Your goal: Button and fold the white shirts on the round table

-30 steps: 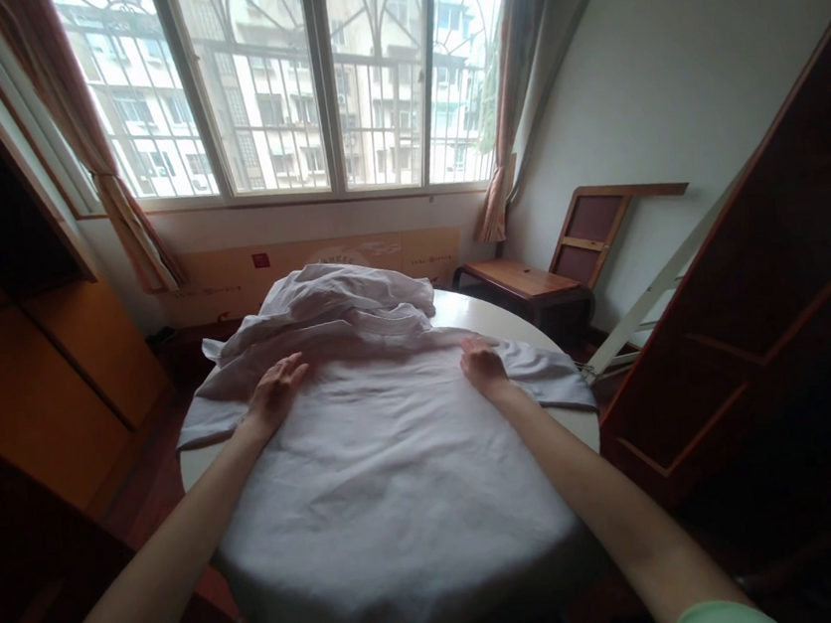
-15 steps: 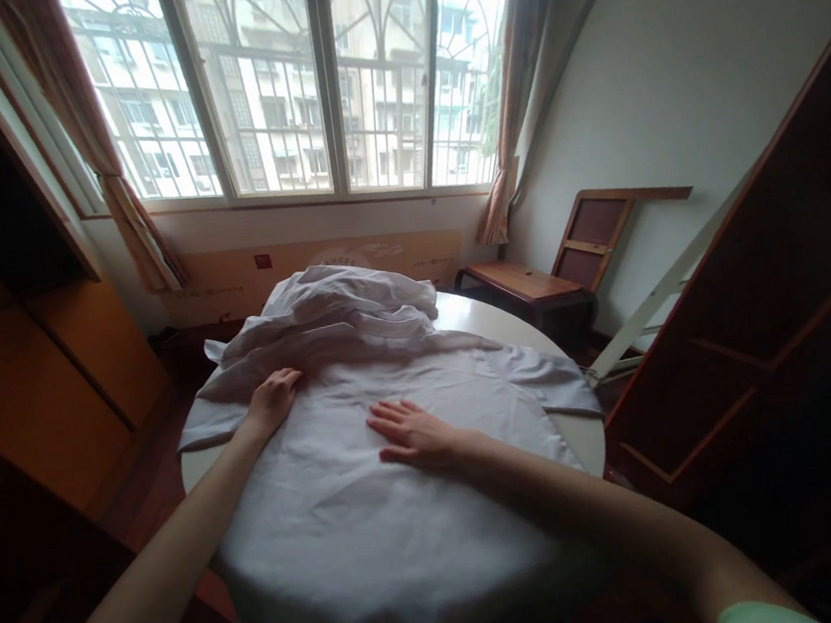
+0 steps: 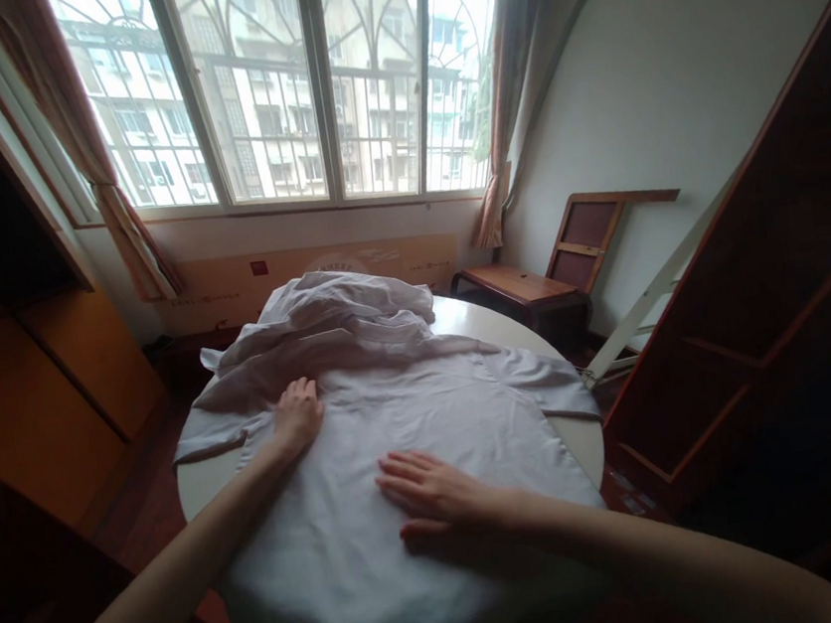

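A pale grey-white shirt [image 3: 425,390] lies spread over a round white table [image 3: 472,317], its lower part hanging over the near edge. Its far part is bunched in folds, and a sleeve reaches out to each side. My left hand [image 3: 301,411] rests on the left half of the cloth, fingers stretched forward, just below the folds. Flat on the middle of the shirt lies my right hand [image 3: 432,495], fingers pointing left and the thumb apart. Neither hand grips the fabric.
Behind the table are a long cardboard panel [image 3: 290,264] and a barred window [image 3: 266,119] with tied curtains [image 3: 133,239]. A wooden chair [image 3: 524,282] stands at the back right, near a white ladder-like frame [image 3: 634,322]. Dark red wooden panels [image 3: 749,343] lean in from the right; orange cabinets [image 3: 91,358] stand left.
My right hand has slid over the shirt toward me. My left hand has shifted a little to the right and nearer. The view has moved slightly; the bunched folds look the same.
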The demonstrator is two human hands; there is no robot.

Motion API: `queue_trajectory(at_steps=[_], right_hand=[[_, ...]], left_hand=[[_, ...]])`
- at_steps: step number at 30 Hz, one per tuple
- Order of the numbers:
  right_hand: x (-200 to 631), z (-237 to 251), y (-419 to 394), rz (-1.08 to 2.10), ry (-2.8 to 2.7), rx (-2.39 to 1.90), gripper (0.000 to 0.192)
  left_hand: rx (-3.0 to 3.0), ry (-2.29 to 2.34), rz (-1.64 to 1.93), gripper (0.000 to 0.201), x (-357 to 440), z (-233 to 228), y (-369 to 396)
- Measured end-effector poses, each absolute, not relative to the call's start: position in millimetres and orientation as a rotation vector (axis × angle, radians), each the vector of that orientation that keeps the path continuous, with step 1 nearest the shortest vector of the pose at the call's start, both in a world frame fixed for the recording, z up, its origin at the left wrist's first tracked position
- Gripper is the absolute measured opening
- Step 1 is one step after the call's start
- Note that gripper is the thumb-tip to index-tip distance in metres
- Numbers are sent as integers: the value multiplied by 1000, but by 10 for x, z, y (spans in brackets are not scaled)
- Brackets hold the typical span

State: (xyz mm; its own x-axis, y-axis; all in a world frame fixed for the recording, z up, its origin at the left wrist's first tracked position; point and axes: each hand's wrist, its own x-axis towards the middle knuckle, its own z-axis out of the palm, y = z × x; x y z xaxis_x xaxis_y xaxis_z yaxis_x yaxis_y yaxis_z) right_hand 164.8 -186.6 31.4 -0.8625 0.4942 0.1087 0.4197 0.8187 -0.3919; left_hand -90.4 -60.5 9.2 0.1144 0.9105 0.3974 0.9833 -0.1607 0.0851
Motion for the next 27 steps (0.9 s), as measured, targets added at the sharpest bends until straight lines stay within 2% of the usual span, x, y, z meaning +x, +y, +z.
queue_trajectory(at_steps=[3, 5, 7, 11, 15, 22, 27], right_hand=[[1737, 234, -1712, 437, -2713, -991, 62], [1764, 204, -1721, 397, -2670, -1080, 64], [1792, 190, -1788, 372, -2641, -1158, 65], [1940, 181, -1956, 352, -2608, -1299, 65], [2243, 140, -1997, 316, -2575, -1412, 61], [2935, -35, -1608, -23, -2348, -1741, 57], [2991, -66, -1394, -111, -2289, -1819, 53]], left_hand=[[-2604, -1543, -589, 43, -472, 37, -932], [-2904, -1287, -483, 44, -290, 14, -1145], [-3029, -1230, -396, 48, -239, 21, -1306], [-3031, -1329, -288, 58, -456, 64, -1466], [-2954, -1366, -262, 58, -875, 28, -1485], [-2585, -1764, -299, 59, -1674, -40, -1184], [-2504, -1833, -296, 55, -1655, -59, -1097]])
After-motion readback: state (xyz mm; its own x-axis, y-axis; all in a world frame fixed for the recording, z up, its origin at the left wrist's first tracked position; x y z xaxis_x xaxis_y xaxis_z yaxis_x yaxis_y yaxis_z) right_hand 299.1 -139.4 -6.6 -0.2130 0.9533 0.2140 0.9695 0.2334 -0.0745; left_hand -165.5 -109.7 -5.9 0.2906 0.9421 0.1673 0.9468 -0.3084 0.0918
